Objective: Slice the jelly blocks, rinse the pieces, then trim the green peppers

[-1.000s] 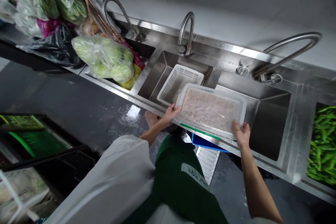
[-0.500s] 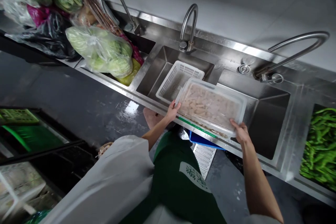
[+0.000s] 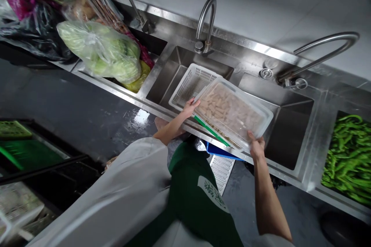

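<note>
Over the front edge of the steel counter (image 3: 314, 162), a lidded translucent container (image 3: 232, 112) is held between the person's two hands. The left hand (image 3: 190, 108) is clamped on its left end, and the right hand (image 3: 256, 144) grips its near right corner. Pale pieces show through the cloudy lid, and a green strip (image 3: 211, 130) runs along the near side. Set at a slant to the counter, the container covers part of a white perforated basket (image 3: 198, 81) in the middle basin (image 3: 164, 85); whether the two touch cannot be told. To the right lie a deeper basin (image 3: 292, 135) and, beyond it, green peppers (image 3: 348, 158). Leafy vegetables in a clear bag (image 3: 101, 50) rest to the left
</note>
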The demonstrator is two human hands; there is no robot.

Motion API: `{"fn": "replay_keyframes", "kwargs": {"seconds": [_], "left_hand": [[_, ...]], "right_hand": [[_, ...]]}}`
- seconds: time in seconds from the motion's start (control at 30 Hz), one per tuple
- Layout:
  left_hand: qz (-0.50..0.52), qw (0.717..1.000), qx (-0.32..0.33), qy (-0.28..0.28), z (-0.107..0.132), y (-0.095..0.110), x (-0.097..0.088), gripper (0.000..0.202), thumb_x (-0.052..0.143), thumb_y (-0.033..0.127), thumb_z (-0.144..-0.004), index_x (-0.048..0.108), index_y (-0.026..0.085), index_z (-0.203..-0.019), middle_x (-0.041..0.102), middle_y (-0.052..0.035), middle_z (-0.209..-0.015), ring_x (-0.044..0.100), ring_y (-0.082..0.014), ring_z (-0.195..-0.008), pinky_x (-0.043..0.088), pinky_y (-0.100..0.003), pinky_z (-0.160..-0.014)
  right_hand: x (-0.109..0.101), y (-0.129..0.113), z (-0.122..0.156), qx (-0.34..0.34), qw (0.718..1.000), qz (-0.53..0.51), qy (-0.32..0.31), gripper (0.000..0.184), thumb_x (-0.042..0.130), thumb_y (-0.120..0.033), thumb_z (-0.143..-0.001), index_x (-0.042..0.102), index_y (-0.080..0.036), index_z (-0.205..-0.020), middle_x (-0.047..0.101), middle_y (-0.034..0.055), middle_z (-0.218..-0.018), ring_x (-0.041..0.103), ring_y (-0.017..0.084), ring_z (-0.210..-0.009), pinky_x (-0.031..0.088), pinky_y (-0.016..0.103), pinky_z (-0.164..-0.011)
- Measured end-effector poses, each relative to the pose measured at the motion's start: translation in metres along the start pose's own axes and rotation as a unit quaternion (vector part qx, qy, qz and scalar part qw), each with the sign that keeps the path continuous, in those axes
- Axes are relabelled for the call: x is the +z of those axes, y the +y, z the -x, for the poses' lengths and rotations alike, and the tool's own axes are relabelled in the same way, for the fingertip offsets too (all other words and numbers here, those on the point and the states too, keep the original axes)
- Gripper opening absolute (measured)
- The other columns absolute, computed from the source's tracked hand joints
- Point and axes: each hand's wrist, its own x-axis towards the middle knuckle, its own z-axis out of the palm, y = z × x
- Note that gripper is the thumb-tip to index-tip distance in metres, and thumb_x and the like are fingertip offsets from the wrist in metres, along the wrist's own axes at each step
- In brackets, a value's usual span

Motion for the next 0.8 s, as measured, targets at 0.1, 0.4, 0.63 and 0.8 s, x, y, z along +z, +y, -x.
{"fn": "replay_keyframes", "kwargs": {"seconds": [0.1,0.4,0.63,0.8], "left_hand": [[-0.005,1.000,-0.006,0.005,-0.007,0.003,0.001,0.047,0.098,0.039,-0.061,0.077,0.021,-0.098,0.076,-0.0026,-0.095,0.067,-0.0198,-0.096,0.048,-0.036,-0.106],[-0.025,1.000,-0.007,-0.001,-0.016,0.006,0.003,0.044,0.095,0.039,-0.065,0.077,0.021,-0.101,0.076,-0.0016,-0.094,0.067,-0.0199,-0.100,0.047,-0.034,-0.104],[-0.026,1.000,-0.013,-0.003,-0.017,0.007,0.003,0.047,0.095,0.039,-0.065,0.077,0.020,-0.103,0.076,-0.0029,-0.100,0.066,-0.0220,-0.109,0.045,-0.036,-0.109],[-0.019,1.000,-0.011,0.001,-0.016,0.007,0.003,0.041,0.095,0.036,-0.067,0.077,0.020,-0.099,0.075,-0.0029,-0.098,0.067,-0.0218,-0.107,0.046,-0.037,-0.111]], "right_hand": [[0.002,0.002,0.005,-0.009,1.000,0.006,0.008,0.070,0.095,-0.048,-0.055,0.069,-0.019,-0.113,0.076,0.0069,-0.110,0.071,0.019,-0.092,0.063,0.033,-0.087],[0.006,0.007,0.007,-0.017,0.999,0.016,0.029,0.072,0.093,-0.048,-0.057,0.067,-0.017,-0.117,0.075,0.0064,-0.108,0.071,0.017,-0.090,0.061,0.031,-0.089],[0.008,0.007,0.008,-0.015,0.999,0.019,0.043,0.070,0.093,-0.049,-0.056,0.068,-0.018,-0.114,0.076,0.0067,-0.106,0.072,0.021,-0.096,0.062,0.034,-0.089],[0.009,0.005,0.010,-0.023,0.999,0.019,0.038,0.069,0.093,-0.049,-0.057,0.067,-0.018,-0.113,0.076,0.0068,-0.108,0.072,0.021,-0.098,0.061,0.036,-0.093]]}}
